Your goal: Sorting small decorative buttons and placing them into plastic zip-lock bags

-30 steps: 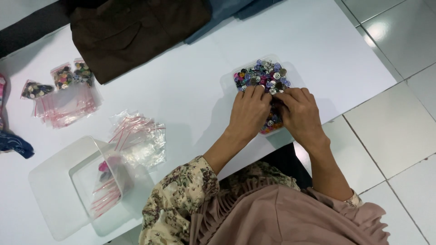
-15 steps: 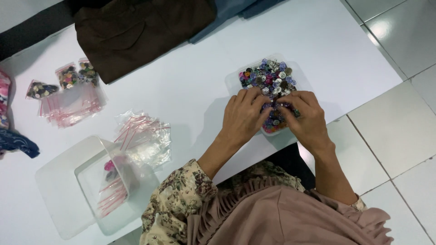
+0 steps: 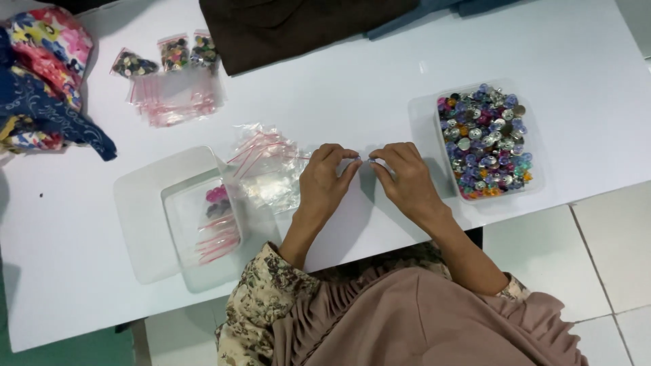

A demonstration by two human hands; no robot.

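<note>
A white table [image 3: 352, 88] carries everything, with a dark brown cloth [image 3: 298, 27] at its far edge and patterned fabric [image 3: 41, 81] piled at the far left. To the right of the hands stands a clear tub of mixed coloured buttons [image 3: 485, 142], its long side running away from the person; the right hand [image 3: 407, 179] lies just beside it and is plainly the nearer of the two. To the left sit an open clear box [image 3: 183, 224] with a few pink-striped bags in it, and a loose heap of empty zip bags [image 3: 268, 169] which the left hand [image 3: 325, 179] almost touches. Both hands rest on the table in front of the person, fingers curled, thumb and forefinger tips pinched and meeting at the middle. Between those tips is something very small and pale [image 3: 364, 160], perhaps a button or a clear bag edge; it is too small to tell.
</note>
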